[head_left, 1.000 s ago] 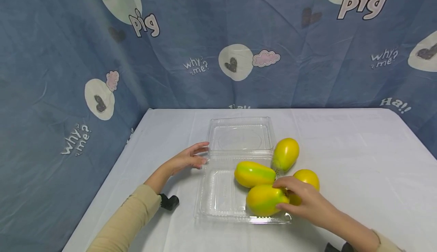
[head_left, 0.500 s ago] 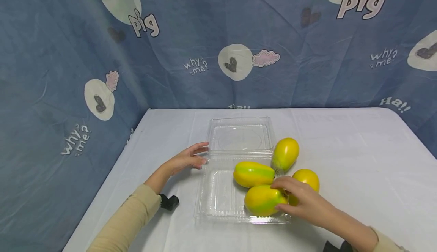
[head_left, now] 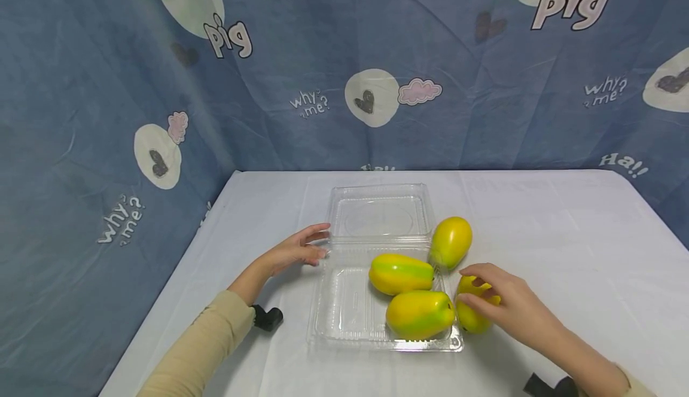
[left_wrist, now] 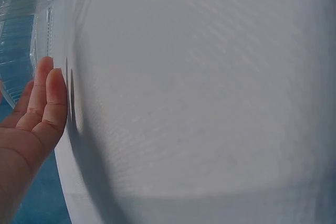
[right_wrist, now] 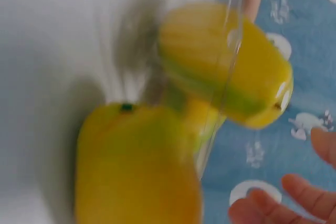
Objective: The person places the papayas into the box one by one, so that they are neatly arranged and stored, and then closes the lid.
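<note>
A clear plastic clamshell box (head_left: 344, 319) lies unfolded on the table, lid away from me. Two yellow-green papayas (head_left: 420, 315) lie side by side in its base, towards the right. My left hand (head_left: 290, 252) is at the box's left edge near the hinge, fingers extended; whether they touch it is hard to tell. To the right of the box, my right hand (head_left: 508, 301) hovers with fingers spread over a third papaya (head_left: 473, 319), partly hiding it. In the right wrist view, a papaya (right_wrist: 139, 171) lies apart from the fingers (right_wrist: 310, 198).
Another papaya (head_left: 451, 241) lies at the box's right side by the hinge. The open lid (head_left: 379, 213) stretches behind the base. A white cloth (head_left: 565, 235) covers the table, and a blue printed curtain (head_left: 301, 140) hangs behind it.
My right hand has let go of the front papaya in the box and moved right, over the papaya outside. The left hand has stayed in place.
</note>
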`<state>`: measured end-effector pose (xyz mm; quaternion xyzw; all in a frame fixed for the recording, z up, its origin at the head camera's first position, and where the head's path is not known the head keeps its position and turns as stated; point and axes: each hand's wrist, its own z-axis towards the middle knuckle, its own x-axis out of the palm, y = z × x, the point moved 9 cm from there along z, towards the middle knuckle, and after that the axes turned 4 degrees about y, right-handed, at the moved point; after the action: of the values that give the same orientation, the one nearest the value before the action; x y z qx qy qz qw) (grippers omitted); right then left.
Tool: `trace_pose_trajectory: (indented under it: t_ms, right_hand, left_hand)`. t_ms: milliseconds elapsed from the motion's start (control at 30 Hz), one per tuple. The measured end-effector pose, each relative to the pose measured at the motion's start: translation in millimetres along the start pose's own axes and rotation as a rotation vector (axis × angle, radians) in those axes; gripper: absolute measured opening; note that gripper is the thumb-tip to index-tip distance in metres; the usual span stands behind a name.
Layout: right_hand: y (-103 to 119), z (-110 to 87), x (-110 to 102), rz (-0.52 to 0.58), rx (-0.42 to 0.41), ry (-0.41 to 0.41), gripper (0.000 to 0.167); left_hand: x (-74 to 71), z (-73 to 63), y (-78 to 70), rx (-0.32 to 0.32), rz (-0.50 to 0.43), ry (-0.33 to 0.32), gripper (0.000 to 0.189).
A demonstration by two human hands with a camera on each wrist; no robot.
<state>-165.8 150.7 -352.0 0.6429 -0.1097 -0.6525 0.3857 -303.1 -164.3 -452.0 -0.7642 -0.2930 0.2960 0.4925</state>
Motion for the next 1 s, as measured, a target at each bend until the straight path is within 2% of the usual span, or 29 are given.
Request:
trace_pose_trajectory:
  t_ms: [67, 133, 400, 500, 733, 1000]
  right_hand:
    - [-12, -1.7, -2, -0.039, 0.088, 0.002, 0.03]
    - [-21, -3.5, -2, -0.08, 0.141, 0.01, 0.029]
    - [-29, -4.7, -5, -0.158, 0.127, -0.033, 0.026]
    - [-33, -3.7, -3, -0.181, 0.152, -0.006, 0.035]
    - [-43, -3.5, 5, -0.245, 0.189, 0.092, 0.07]
    - [-44, -1.8, 6, -0.241, 0.148, 0.091, 0.082]
  left_hand:
    - [0.0, 0.2, 0.1, 0.002, 0.001, 0.0, 0.076]
    - [0.1, 0.4, 0.3, 0.003, 0.003, 0.001, 0.075]
    - [0.5, -0.4, -1.8, 0.004, 0.011, 0.003, 0.075]
    - [0.5, 0.3, -1.2, 0.0, 0.011, 0.002, 0.075]
    - [0.7, 0.1, -1.3, 0.001, 0.01, 0.001, 0.075]
    - [1.0, -0.8, -2.3, 0.015, 0.015, 0.004, 0.075]
